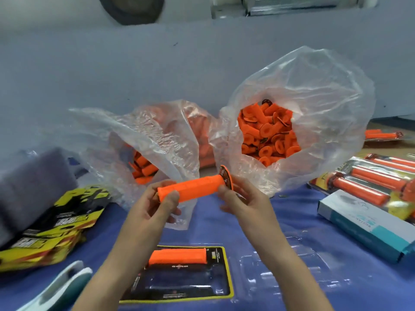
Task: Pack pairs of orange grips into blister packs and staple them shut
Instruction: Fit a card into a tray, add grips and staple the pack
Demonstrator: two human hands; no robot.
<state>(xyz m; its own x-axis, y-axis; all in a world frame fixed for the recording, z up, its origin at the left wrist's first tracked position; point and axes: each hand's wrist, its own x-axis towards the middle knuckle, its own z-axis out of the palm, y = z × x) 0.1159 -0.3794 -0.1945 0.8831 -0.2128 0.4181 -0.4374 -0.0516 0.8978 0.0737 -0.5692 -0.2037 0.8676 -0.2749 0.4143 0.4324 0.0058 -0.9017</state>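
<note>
1. Head view, landmark item: blister pack (226, 277), yellow-edged on a dark card, lying flat on the blue cloth (292, 212) nearest us.
2. Seated grip (177, 255): one, orange, in the pack's far cavity. The near cavity holds nothing.
3. Held grip (190, 189): one, orange, in the air just beyond the pack, lying left to right with its flanged end to the right.
4. Left hand (152, 205): thumb and fingers pinch the held grip's plain end.
5. Right hand (242, 198): fingertips clasp the same grip just beside the flange.
6. Stock: two clear bags of loose grips, the left bag (143, 164) and the right bag (267, 135), both beyond the pack.
7. Sundries: filled packs (370, 180) well to the pack's right, printed cards (45, 239) to its left, a clear shell (303, 265) just beside it on the right. A white-and-teal object (60, 288) at its near left is possibly the stapler, but too blurred for us to say.
8. Step, as we judge it: the second grip of the pair is being oriented. Next it should go down into the near cavity, parallel to the seated grip, before closing and stapling.
</note>
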